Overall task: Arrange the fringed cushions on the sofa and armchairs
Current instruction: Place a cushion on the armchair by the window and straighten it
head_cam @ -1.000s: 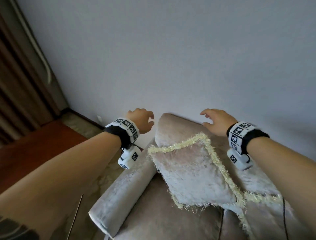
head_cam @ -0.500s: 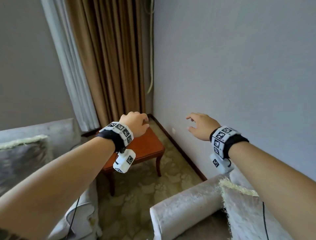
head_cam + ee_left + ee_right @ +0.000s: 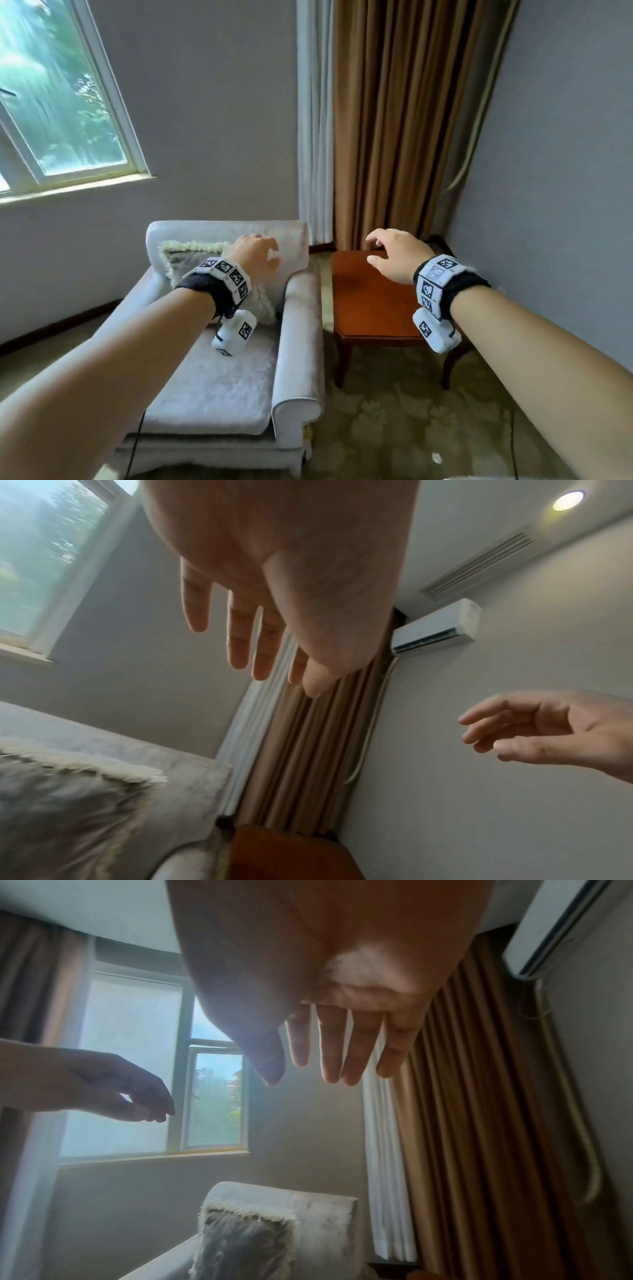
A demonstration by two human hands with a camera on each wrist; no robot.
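My left hand [image 3: 255, 255], fingers loose and empty, hovers nearest the grey fringed velvet cushion [image 3: 191, 260] propped upright at the pale velvet armchair's [image 3: 298, 342] back-left corner; my right hand [image 3: 394, 255] is equally slack and empty.

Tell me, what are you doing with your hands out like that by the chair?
A person is tidying fringed cushions. Both hands are empty and stretched forward. The left hand reaches toward the armchair, where a fringed cushion leans upright against the backrest. The right hand hovers, fingers loose, above the wooden side table beside the chair. Neither hand touches the cushion, so it has not been picked up or straightened.
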